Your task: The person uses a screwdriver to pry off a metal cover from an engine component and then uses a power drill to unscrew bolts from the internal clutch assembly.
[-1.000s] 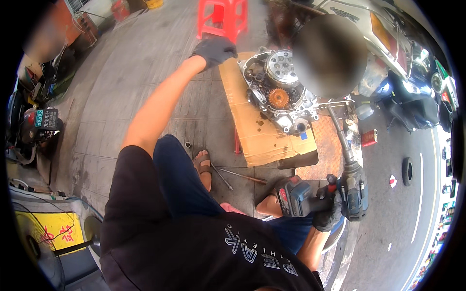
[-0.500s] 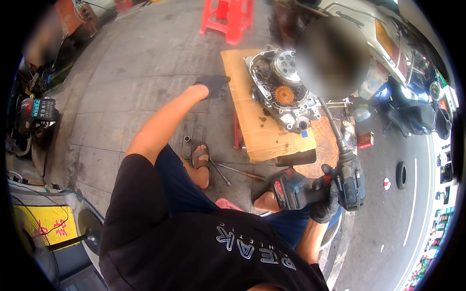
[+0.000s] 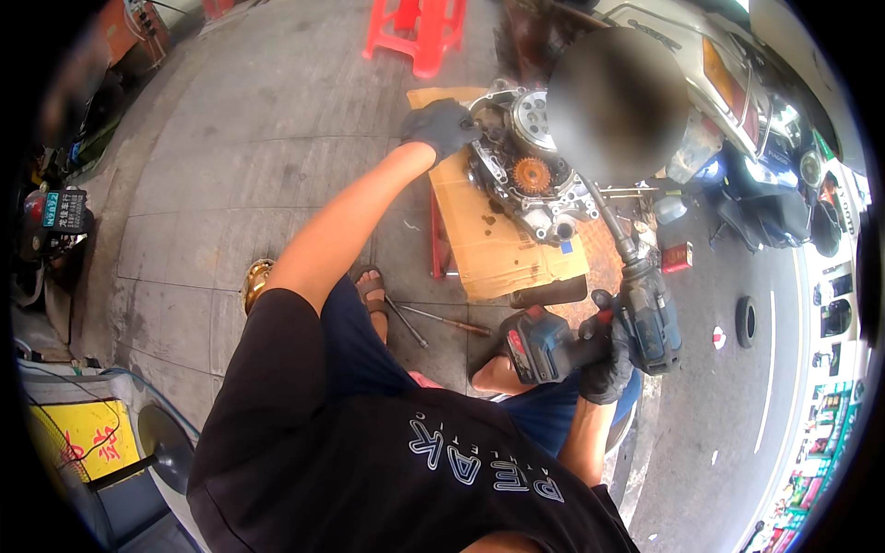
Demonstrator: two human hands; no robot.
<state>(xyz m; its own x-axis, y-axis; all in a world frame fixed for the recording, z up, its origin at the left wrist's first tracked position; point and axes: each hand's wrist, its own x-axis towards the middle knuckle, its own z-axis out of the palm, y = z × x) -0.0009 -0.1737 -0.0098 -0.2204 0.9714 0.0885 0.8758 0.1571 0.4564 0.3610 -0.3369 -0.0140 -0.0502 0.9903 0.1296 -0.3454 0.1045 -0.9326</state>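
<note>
An opened motorcycle engine (image 3: 537, 207), with an orange-brown gear (image 3: 532, 175) and a round metal clutch (image 3: 535, 120), lies on a flattened cardboard sheet (image 3: 498, 267). My left hand (image 3: 438, 127), in a dark glove, is at the casing's left rim with its fingers curled against it. In my gloved right hand (image 3: 604, 369) is a cordless impact wrench (image 3: 645, 318), gripped by its handle. A long metal bar (image 3: 606, 217) runs from its nose up along the engine's right side. A blurred patch hides the bar's far end and part of the engine.
Two long-handled tools (image 3: 447, 318) lie on the pavement by my foot. A red stool (image 3: 419, 32) stands beyond the cardboard. To the right are a small red box (image 3: 678, 257), a parked scooter (image 3: 774, 212) and a loose tyre (image 3: 746, 322). A fan (image 3: 166, 447) stands at lower left.
My left hand has moved right from beside the cardboard onto the engine's rim. The impact wrench has shifted slightly up and left in the picture. A gold-coloured round thing now shows beside my left arm.
</note>
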